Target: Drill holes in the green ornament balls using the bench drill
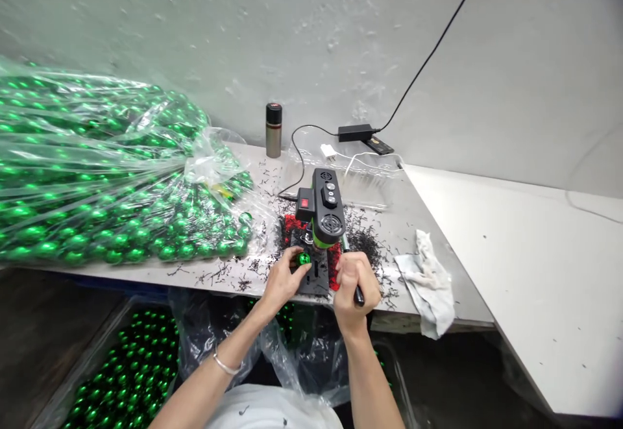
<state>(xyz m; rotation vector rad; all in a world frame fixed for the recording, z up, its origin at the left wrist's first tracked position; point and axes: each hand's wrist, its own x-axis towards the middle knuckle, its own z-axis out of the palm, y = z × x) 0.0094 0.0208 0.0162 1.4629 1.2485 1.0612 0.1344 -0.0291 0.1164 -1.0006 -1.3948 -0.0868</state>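
Observation:
My left hand (283, 276) pinches a small shiny green ball (304, 258) between thumb and finger, over the black slotted base plate (314, 281) of a small bench drill press. Above and just behind the ball is the machine's black head (327, 205), with round vents, buttons and a red switch. My right hand (357, 281) is wrapped round the machine's lever handle (359, 296), whose black end sticks out below the fist. The tool tip under the head is hidden. Black shavings (367, 242) and red material (335, 267) lie around the base.
A large clear bag of green balls (111, 176) covers the table's left side. Behind stand a flask (274, 132) and a power adapter (355, 133) with cords. A white rag (431, 283) hangs over the front edge. Below left is a bin of green balls (131, 357).

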